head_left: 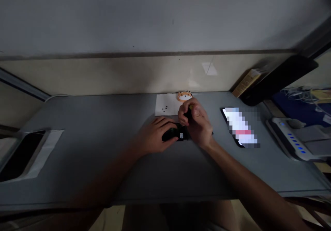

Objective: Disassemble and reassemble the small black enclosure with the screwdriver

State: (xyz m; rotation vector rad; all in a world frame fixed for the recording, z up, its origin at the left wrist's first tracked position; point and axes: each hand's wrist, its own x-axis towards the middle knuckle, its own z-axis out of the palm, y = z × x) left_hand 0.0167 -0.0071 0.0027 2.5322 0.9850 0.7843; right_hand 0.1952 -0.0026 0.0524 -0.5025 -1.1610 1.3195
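A flat black electronic device [172, 133] lies on the grey desk in front of me; its exact kind is too dark to make out. My left hand [152, 136] grips its left side, thumb along the near edge and fingers over the far edge. Above the device's right part, my right hand [199, 124] is closed around a dark-handled screwdriver [190, 111] with a yellow end. Its tip is hidden by my hand. Behind the hands, several tiny dark screws [164, 109] rest on a sheet of white paper [161, 100].
An orange-and-white animal-face trinket [184, 96] sits on the paper's right part. To the right are a lit phone [239, 127] and a power strip [289, 138] with blue lights. A dark tablet-like slab [23, 155] lies far left. A wall [116, 76] borders the desk's back.
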